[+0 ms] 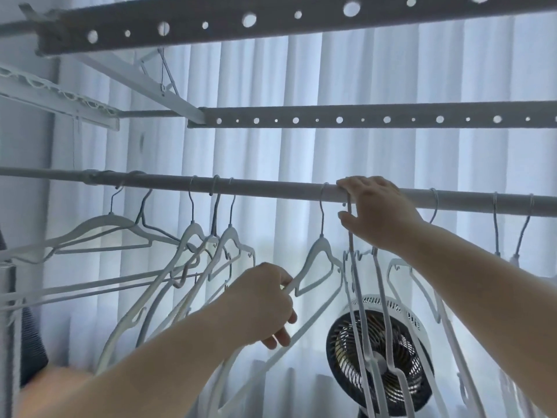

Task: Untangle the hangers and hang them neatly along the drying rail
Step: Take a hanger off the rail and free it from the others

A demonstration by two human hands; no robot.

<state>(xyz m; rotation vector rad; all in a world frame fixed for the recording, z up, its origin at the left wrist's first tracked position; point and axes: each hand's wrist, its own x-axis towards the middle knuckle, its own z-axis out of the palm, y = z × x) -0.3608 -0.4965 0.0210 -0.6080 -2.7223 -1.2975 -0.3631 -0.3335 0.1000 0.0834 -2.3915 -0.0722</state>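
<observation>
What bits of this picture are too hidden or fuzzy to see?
Head view:
- Hook of the thin hanger: covered by the right hand on the rail.
- Base of the fan: cut off by the bottom edge; hangers cross its front.
- The hanger bunch at left: overlapping and blurred, so which are tangled is unclear.
- Lower arm of the white hanger: partly hidden by the left hand gripping it.

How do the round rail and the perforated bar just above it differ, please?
The round rail is a plain tube; the perforated bar is flat, with large and small holes alternating. The round rail carries hangers; nothing visibly hangs from the perforated bar. Both are grey and horizontal.
</observation>
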